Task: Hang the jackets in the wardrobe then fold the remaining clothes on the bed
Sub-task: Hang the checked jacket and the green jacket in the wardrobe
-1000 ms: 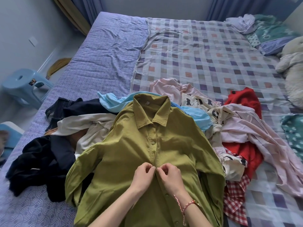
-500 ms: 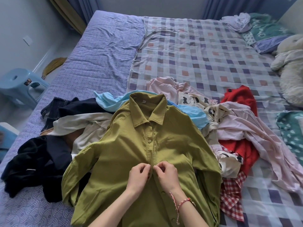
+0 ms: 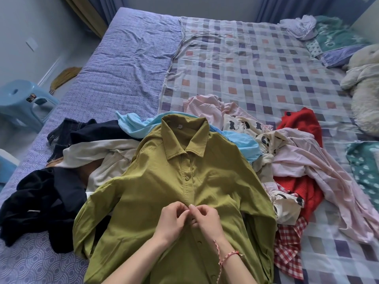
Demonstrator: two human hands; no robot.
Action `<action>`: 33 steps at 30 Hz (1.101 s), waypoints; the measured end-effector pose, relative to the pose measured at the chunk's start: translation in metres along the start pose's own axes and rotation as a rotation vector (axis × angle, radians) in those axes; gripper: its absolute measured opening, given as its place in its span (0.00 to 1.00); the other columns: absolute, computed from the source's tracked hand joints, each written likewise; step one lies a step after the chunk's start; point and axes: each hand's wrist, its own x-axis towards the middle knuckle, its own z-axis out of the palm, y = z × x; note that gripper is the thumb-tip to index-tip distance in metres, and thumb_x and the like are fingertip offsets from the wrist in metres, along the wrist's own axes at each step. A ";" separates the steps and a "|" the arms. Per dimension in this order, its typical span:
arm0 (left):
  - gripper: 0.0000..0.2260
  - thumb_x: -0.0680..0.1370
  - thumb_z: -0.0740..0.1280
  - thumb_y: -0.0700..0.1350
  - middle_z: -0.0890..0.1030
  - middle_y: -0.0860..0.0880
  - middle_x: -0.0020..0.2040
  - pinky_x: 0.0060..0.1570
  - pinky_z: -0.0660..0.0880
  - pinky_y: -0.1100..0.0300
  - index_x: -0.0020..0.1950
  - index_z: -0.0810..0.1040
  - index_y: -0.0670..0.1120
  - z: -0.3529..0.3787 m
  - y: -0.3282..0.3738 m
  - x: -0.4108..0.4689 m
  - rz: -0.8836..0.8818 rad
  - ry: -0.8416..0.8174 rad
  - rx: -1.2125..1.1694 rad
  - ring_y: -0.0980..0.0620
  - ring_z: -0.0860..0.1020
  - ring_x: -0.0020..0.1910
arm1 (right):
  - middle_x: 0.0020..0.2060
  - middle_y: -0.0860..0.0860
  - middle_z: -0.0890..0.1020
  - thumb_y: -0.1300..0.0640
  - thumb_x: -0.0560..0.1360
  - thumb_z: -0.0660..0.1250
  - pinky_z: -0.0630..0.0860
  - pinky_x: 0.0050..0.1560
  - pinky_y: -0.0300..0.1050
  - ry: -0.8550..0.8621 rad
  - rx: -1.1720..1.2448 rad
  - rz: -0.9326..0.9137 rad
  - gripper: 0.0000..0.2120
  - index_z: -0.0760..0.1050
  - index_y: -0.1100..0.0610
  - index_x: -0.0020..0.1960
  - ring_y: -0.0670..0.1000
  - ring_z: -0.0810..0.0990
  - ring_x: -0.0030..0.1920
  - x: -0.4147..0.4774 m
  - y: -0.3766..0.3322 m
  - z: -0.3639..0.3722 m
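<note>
- Here, the left hand (image 3: 171,221) and right hand (image 3: 206,219) met fingertip to fingertip, both pinching the button placket of the olive shirt (image 3: 155,187)
- The olive shirt lay flat under the fingers on the bed (image 3: 127,68), its collar beyond them
- Left of the fingers lay dark clothes (image 3: 41,201); right of them, a red garment (image 3: 301,128) and a pink shirt (image 3: 307,160)

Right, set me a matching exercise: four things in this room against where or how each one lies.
1 olive shirt
2 red knit
3 black garment
4 blue stool

A crumpled, far left on the bed
B standing off the bed
C spread flat, collar away
D bunched, right of centre

Pairs: 1-C, 2-D, 3-A, 4-B.
</note>
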 end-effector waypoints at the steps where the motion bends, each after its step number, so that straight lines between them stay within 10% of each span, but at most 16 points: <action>1: 0.13 0.74 0.69 0.38 0.75 0.56 0.30 0.34 0.67 0.72 0.33 0.73 0.52 0.001 0.000 -0.001 0.040 0.014 0.013 0.64 0.75 0.34 | 0.29 0.53 0.79 0.58 0.76 0.66 0.75 0.35 0.42 0.044 0.018 0.001 0.12 0.76 0.60 0.35 0.48 0.76 0.30 0.000 0.001 0.003; 8: 0.11 0.73 0.70 0.39 0.78 0.53 0.30 0.38 0.71 0.60 0.32 0.77 0.50 0.002 -0.010 0.005 -0.159 -0.050 -0.196 0.57 0.73 0.31 | 0.23 0.50 0.74 0.63 0.77 0.64 0.70 0.25 0.33 0.173 0.157 0.065 0.12 0.74 0.61 0.35 0.40 0.71 0.20 -0.004 0.001 0.017; 20: 0.09 0.78 0.64 0.40 0.77 0.48 0.33 0.30 0.72 0.68 0.38 0.75 0.43 -0.003 -0.003 0.001 -0.412 -0.074 -0.497 0.59 0.75 0.27 | 0.32 0.47 0.78 0.58 0.76 0.66 0.76 0.47 0.49 0.224 -0.130 -0.024 0.12 0.73 0.52 0.34 0.50 0.77 0.38 -0.013 0.005 0.015; 27: 0.15 0.72 0.68 0.55 0.70 0.53 0.47 0.45 0.70 0.63 0.51 0.71 0.47 0.006 -0.030 -0.041 0.024 -0.141 0.603 0.53 0.74 0.48 | 0.42 0.47 0.77 0.60 0.75 0.65 0.71 0.53 0.38 0.046 -0.536 -0.055 0.06 0.71 0.50 0.43 0.48 0.76 0.47 -0.039 0.046 -0.014; 30: 0.16 0.62 0.77 0.47 0.74 0.52 0.38 0.31 0.73 0.65 0.42 0.73 0.47 0.008 -0.039 -0.054 0.102 -0.079 0.647 0.54 0.77 0.35 | 0.47 0.47 0.72 0.57 0.77 0.63 0.69 0.56 0.39 0.050 -0.645 -0.058 0.05 0.67 0.49 0.47 0.49 0.75 0.51 -0.044 0.056 -0.012; 33: 0.07 0.78 0.61 0.45 0.75 0.50 0.51 0.46 0.73 0.62 0.54 0.72 0.46 0.005 -0.038 -0.057 -0.053 -0.025 0.539 0.52 0.77 0.50 | 0.47 0.46 0.71 0.56 0.77 0.62 0.70 0.55 0.41 0.061 -0.691 -0.069 0.05 0.66 0.50 0.47 0.50 0.74 0.50 -0.045 0.057 -0.011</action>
